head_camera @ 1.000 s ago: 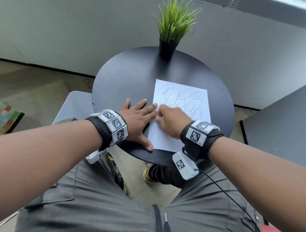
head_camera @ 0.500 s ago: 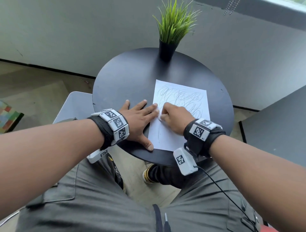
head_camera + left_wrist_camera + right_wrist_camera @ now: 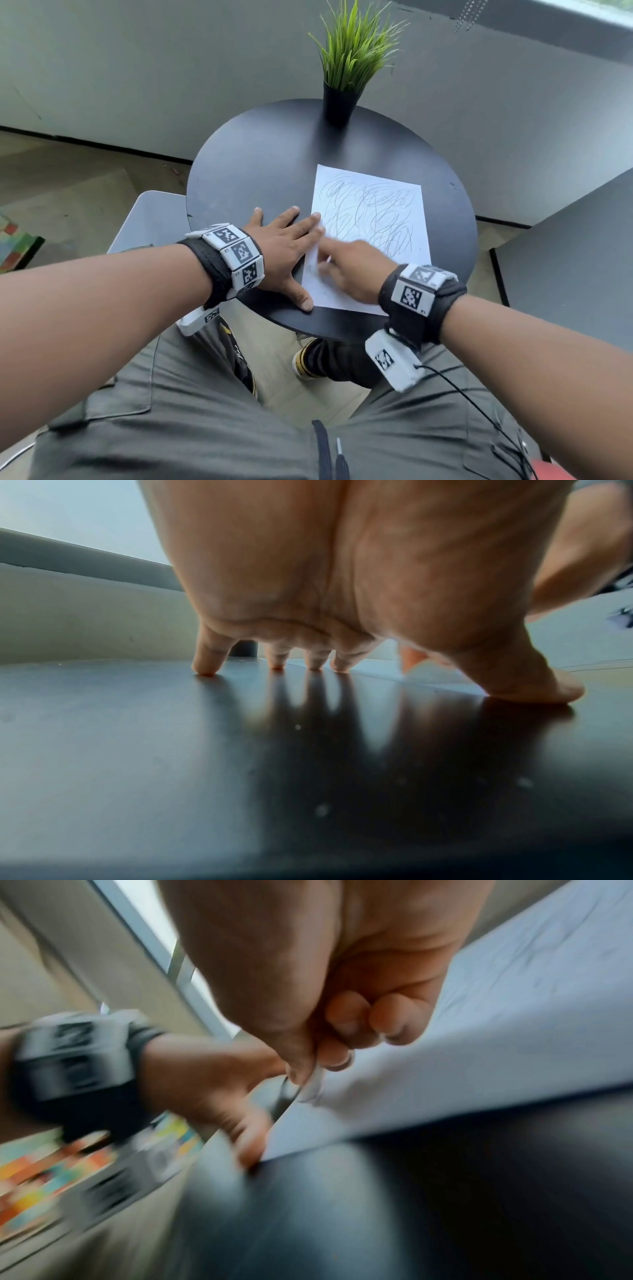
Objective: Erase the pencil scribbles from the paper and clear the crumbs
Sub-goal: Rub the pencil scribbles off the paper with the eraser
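A white paper [image 3: 373,219] with grey pencil scribbles lies on the round black table [image 3: 260,171]. My left hand [image 3: 284,246] lies flat with spread fingers on the table, fingertips and thumb on the paper's left edge; in the left wrist view its fingertips [image 3: 205,666] press the dark tabletop. My right hand [image 3: 349,270] rests on the paper's near left part, motion-blurred. In the right wrist view, thumb and fingers pinch a small white eraser [image 3: 316,1077] against the paper [image 3: 496,1042]. The near left part of the paper looks fainter than the rest.
A black pot with green grass-like plant [image 3: 346,68] stands at the table's far edge. A grey chair seat [image 3: 150,222] sits left of the table, another dark tabletop [image 3: 575,260] at right. Small pale specks [image 3: 322,808] dot the table near my left wrist.
My right hand has slid toward me and slightly right along the paper's left side, rubbing with the eraser. The left hand has stayed in place.
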Available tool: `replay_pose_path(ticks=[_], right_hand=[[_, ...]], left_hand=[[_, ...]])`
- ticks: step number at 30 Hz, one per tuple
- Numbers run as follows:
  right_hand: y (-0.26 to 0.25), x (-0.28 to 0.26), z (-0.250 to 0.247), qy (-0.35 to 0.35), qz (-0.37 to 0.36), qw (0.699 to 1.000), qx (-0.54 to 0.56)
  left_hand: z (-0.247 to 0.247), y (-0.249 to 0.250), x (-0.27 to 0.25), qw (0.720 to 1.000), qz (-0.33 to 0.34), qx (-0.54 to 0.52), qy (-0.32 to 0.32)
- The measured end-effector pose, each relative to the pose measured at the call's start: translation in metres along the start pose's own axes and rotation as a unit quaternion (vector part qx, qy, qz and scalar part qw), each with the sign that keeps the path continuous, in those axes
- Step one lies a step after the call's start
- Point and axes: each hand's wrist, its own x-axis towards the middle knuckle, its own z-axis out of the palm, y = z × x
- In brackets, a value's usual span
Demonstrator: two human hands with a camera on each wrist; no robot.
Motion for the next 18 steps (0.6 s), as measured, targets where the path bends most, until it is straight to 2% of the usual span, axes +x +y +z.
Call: replay_pose_path(ticks=[2, 6, 7, 10, 12, 18], right_hand=[[0.012, 0.005, -0.006, 0.056, 0.042, 0.998, 0.010], [-0.008, -0.010, 0.007, -0.019, -0.046, 0.998, -0.034], [-0.004, -0.008, 0.003, -0.017, -0.037, 0.999, -0.028], [0.024, 0.012, -0.020, 0.050, 0.077, 0.995, 0.027], [0.034, 0.015, -0.020, 0.064, 0.115, 0.990, 0.052], [0.031, 0.013, -0.016, 0.059, 0.084, 0.993, 0.065]], left_hand=[[0.000, 0.000, 0.001, 1.000, 0.002, 0.005, 0.002], [-0.001, 0.001, 0.001, 1.000, -0.001, 0.017, -0.012], [-0.002, 0.001, 0.002, 1.000, -0.002, 0.020, -0.012], [-0.003, 0.002, 0.004, 0.999, -0.007, 0.029, -0.012], [-0.002, 0.003, 0.003, 0.999, -0.009, 0.030, -0.017], [-0.001, 0.001, 0.006, 1.000, -0.014, 0.027, -0.004]])
